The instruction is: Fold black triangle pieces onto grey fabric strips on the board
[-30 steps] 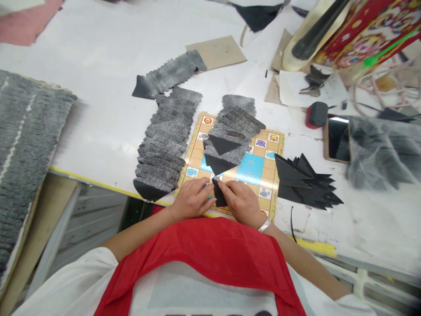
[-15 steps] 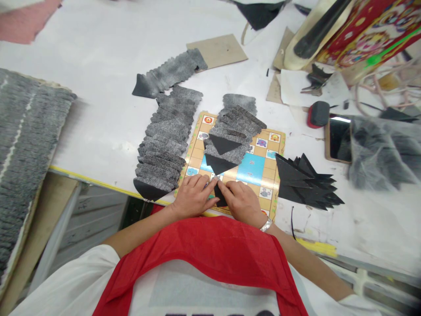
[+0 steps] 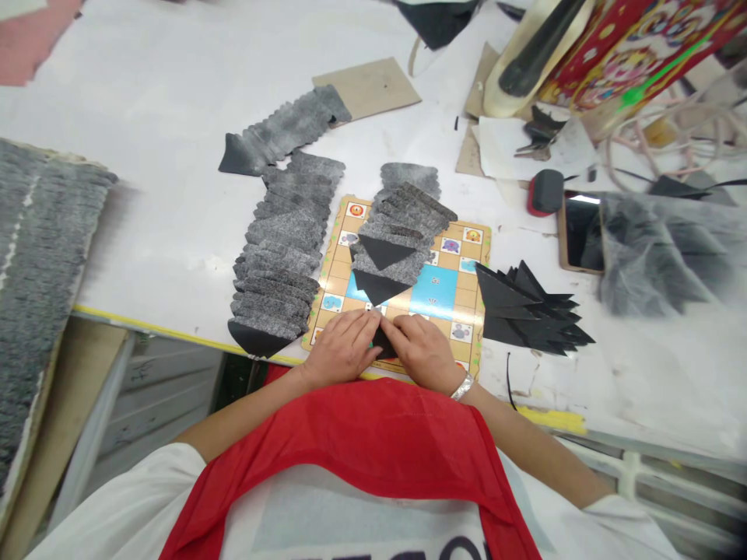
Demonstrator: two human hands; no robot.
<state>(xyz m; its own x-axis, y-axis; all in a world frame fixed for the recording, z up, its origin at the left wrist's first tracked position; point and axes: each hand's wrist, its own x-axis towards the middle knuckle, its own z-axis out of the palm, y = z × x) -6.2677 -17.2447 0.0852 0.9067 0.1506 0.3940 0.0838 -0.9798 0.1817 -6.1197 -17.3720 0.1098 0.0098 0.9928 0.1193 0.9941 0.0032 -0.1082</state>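
A small dark black piece (image 3: 384, 343), like a scrap of leather or fabric, lies under my fingers near the front edge of a printed game board (image 3: 467, 294). My left hand (image 3: 340, 344) is closed with its fingertips pressed at the piece's upper tip. My right hand (image 3: 427, 351) pinches at the piece's right side, fingers curled. Both sets of fingertips almost meet, hiding much of the piece. Just beyond them on the board is a fanned stack of grey speckled pieces (image 3: 402, 214), with black triangular pieces (image 3: 382, 286) at its near end.
Left of the board runs a longer row of overlapping grey pieces (image 3: 285, 225). Right of it lies a pile of black pointed pieces (image 3: 525, 311). Farther right are a phone (image 3: 582, 233), a plastic bag (image 3: 654, 257) and a black-and-red case (image 3: 545, 192). A grey textured slab (image 3: 47, 257) stands at the left.
The whole view has shifted, so the tabletop things appear slightly farther left. My hands stay at the same black piece, with the left fingers drawn closer together.
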